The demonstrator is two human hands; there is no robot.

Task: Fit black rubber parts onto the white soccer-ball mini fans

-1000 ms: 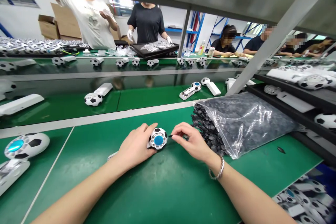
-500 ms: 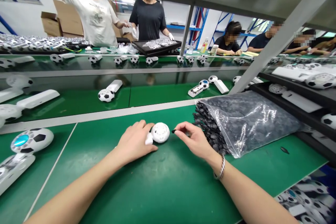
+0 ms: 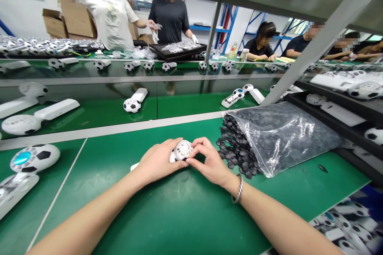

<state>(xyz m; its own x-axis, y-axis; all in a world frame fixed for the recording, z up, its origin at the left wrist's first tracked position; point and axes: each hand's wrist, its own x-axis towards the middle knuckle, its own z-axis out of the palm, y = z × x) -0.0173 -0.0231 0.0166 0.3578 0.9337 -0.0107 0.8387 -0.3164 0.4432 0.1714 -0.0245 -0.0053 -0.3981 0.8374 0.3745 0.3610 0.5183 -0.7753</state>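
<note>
Between left hand [image 3: 158, 162] and right hand [image 3: 209, 163], ball-shaped fan [image 3: 183, 150], handle [image 3: 172, 157] pointing left

Your counter [image 3: 185, 215] is green-topped, with thin white lines across it. Landmark is the clear plastic bag [image 3: 284, 139], lying on its side and packed with black pieces. Loose black pieces [image 3: 236, 151] spill in a heap from its mouth onto the counter. One stray piece [image 3: 322, 168] sits just right of the bag. Well left of the bag: a soccer-ball-patterned fan head with a blue centre [image 3: 34, 158], beside a white handle [image 3: 16, 191]. Behind the bag, past the grey rail [image 3: 119, 128], more green surface carries a soccer-ball head [image 3: 132, 105] and a white handle [image 3: 139, 95].
</note>
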